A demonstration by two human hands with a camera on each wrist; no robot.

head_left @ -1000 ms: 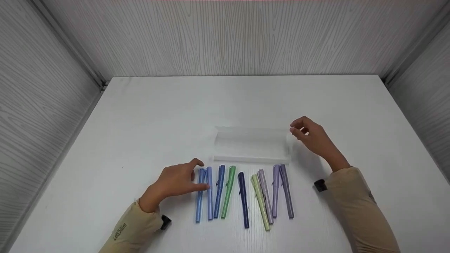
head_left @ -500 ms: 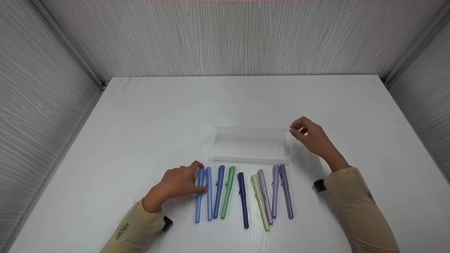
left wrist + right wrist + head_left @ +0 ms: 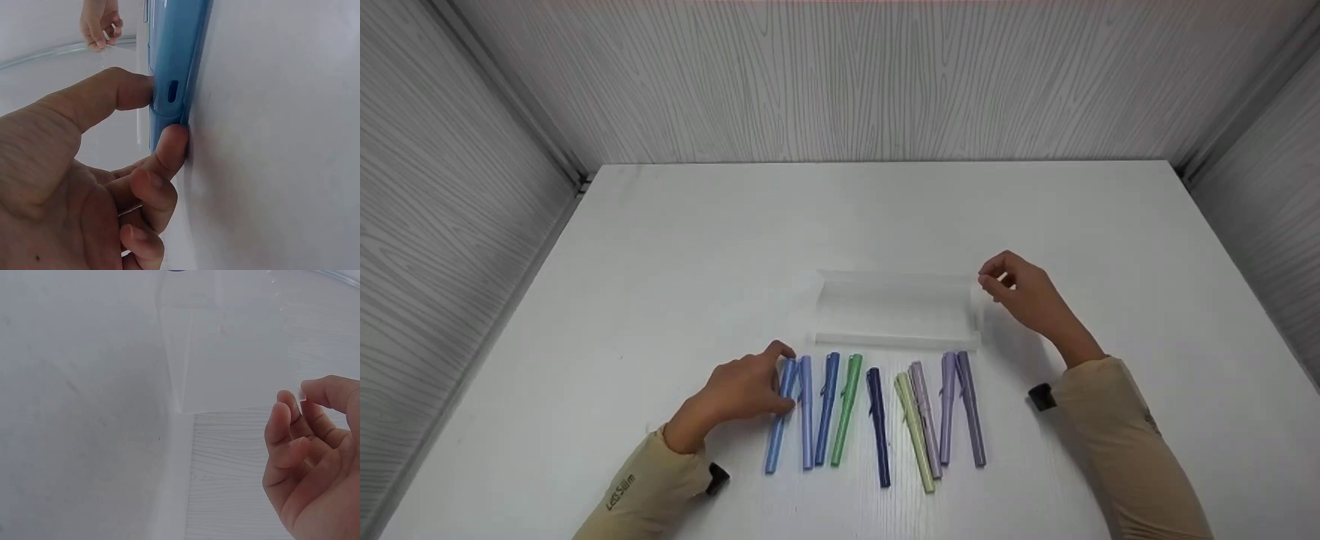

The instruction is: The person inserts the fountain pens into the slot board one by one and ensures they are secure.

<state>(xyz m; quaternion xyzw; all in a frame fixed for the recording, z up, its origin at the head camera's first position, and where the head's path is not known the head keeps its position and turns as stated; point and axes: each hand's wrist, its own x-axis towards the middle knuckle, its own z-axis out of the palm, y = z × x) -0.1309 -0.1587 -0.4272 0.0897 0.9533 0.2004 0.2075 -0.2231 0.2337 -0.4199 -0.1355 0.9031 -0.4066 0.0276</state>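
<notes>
My left hand [image 3: 741, 386] pinches the light blue pen [image 3: 774, 448] at the left end of a row of pens. In the left wrist view, thumb and index finger lie on either side of the blue pen [image 3: 175, 56] near a small slot, its other fingers curled below. Behind the row lies a clear plastic case [image 3: 896, 341], its translucent flap raised. My right hand [image 3: 1024, 291] holds the case's right corner; in the right wrist view, the thumb and index finger of that hand [image 3: 320, 450] pinch a corner of the clear flap [image 3: 242, 360].
Just right of the held pen is a periwinkle pen [image 3: 807, 420], then a blue pen [image 3: 826, 412], a green pen [image 3: 847, 409] and a navy pen [image 3: 879, 427]. Further right are a yellow-green pen [image 3: 915, 435] and several purple pens [image 3: 949, 412]. Wood-grain panels [image 3: 840, 82] enclose the white table [image 3: 697, 225].
My left thumb and fingers have closed onto the light blue pen, whose lower end has swung slightly left. The right hand, the case and the other pens stay nearly as they were.
</notes>
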